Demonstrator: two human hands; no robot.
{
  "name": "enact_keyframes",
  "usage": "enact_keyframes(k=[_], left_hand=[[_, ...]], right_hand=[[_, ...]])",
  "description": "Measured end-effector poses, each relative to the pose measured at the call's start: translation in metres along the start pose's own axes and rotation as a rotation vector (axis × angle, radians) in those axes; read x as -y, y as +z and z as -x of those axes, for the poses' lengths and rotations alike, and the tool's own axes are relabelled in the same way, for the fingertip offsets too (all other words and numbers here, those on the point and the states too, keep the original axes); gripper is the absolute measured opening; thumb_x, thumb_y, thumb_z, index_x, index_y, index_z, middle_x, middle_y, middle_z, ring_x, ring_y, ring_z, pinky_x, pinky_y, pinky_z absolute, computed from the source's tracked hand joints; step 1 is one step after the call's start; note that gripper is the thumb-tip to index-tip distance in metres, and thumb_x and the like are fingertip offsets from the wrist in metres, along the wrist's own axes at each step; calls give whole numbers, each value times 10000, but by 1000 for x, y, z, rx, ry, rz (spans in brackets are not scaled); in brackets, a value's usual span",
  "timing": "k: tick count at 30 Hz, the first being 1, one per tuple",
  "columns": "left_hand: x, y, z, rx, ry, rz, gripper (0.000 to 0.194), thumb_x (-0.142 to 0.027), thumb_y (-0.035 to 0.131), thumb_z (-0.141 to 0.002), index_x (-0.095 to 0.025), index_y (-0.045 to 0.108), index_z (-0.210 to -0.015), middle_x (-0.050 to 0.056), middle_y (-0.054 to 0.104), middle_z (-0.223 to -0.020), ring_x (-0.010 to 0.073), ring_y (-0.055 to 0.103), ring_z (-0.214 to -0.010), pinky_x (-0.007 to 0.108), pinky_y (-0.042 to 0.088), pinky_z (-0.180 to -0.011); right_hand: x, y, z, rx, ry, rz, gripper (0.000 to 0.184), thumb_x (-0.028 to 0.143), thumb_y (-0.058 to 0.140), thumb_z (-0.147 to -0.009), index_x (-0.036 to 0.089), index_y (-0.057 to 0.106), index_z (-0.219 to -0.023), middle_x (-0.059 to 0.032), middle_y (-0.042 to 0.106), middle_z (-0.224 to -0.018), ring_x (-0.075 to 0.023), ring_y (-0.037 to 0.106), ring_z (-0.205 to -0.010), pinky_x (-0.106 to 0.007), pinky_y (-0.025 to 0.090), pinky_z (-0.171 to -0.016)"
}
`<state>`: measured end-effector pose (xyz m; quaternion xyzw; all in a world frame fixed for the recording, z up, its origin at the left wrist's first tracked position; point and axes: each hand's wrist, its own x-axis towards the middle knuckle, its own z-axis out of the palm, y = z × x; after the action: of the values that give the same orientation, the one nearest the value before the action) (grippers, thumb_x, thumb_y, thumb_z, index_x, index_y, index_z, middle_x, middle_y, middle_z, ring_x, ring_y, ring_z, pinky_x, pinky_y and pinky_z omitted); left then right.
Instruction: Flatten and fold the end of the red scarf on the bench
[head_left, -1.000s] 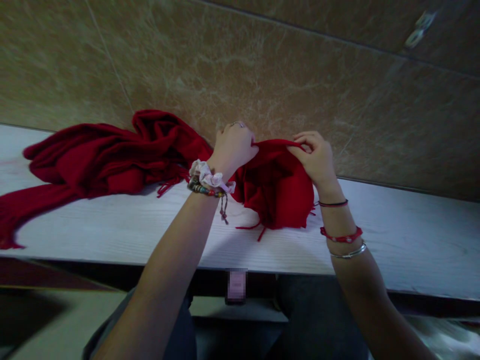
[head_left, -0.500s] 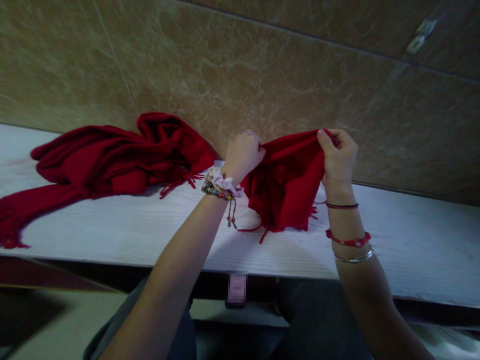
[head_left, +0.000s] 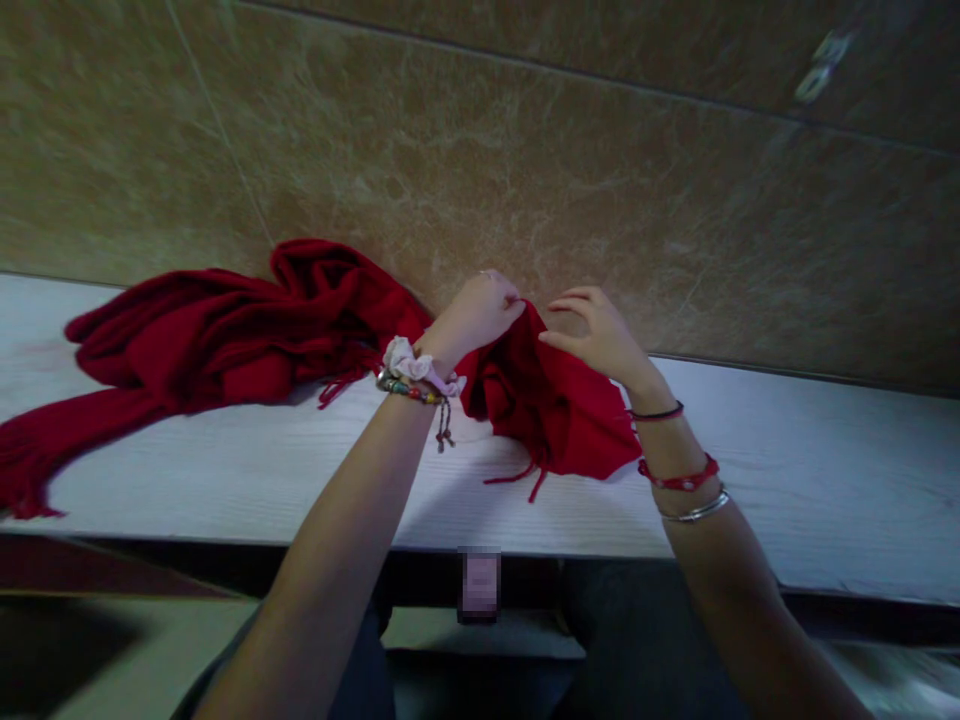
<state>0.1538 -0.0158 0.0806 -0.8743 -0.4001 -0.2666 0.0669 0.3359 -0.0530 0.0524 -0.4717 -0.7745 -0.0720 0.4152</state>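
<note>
A red fringed scarf [head_left: 202,340] lies bunched along the left of the white tabletop, one fringed end near the front edge at far left. Its right part [head_left: 574,420] sits crumpled in front of me, with fringe strands on the table. My left hand [head_left: 480,312] pinches a raised edge of this cloth between thumb and fingers. Just to the right of that pinch, my right hand [head_left: 596,335] hovers with fingers apart and nothing in them. Whether the two red heaps join behind my left wrist is hidden.
A brown marbled tile wall [head_left: 420,150] rises behind the narrow white tabletop [head_left: 780,470]. Two pale fittings [head_left: 823,68] are on the wall at upper right. Below the front edge a blurred pink item [head_left: 480,585] shows between my knees.
My right hand has let go of the scarf's right corner and moved left toward my left hand. That corner has dropped onto the tabletop. My left hand keeps its pinch.
</note>
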Motion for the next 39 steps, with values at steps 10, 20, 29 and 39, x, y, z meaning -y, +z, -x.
enact_keyframes(k=[10, 20, 29, 39], left_hand=[[6, -1, 4, -63, 18, 24, 271, -219, 446, -826, -98, 670, -733, 85, 628, -843, 189, 573, -898, 308, 439, -851], [11, 49, 61, -21, 12, -22, 218, -204, 462, -843, -140, 668, -825, 91, 613, -1012, 200, 574, -918, 338, 467, -848], [6, 66, 94, 25, 54, -36, 173, -227, 501, -847, -165, 660, -818, 90, 575, -1111, 238, 521, -1054, 402, 441, -904], [16, 73, 101, 97, 199, -167, 123, -260, 607, -772, -170, 667, -831, 95, 525, -1225, 298, 404, -1213, 457, 372, -990]], right_hand=[[30, 28, 10, -88, 87, 164, 245, 308, 597, -768, 163, 586, -966, -112, 531, -1042, -245, 514, -979, -418, 424, -842], [29, 52, 59, 141, 66, 405, 218, 141, 442, -839, 142, 634, -943, -124, 595, -1070, -251, 509, -1015, -431, 366, -907], [18, 51, 82, 158, -26, 313, 208, 123, 498, -805, 164, 650, -942, -110, 604, -1076, -231, 510, -1040, -401, 376, -926], [9, 61, 86, 163, -7, 308, 261, 99, 502, -784, 135, 642, -1001, -120, 601, -1089, -234, 502, -1046, -391, 371, -922]])
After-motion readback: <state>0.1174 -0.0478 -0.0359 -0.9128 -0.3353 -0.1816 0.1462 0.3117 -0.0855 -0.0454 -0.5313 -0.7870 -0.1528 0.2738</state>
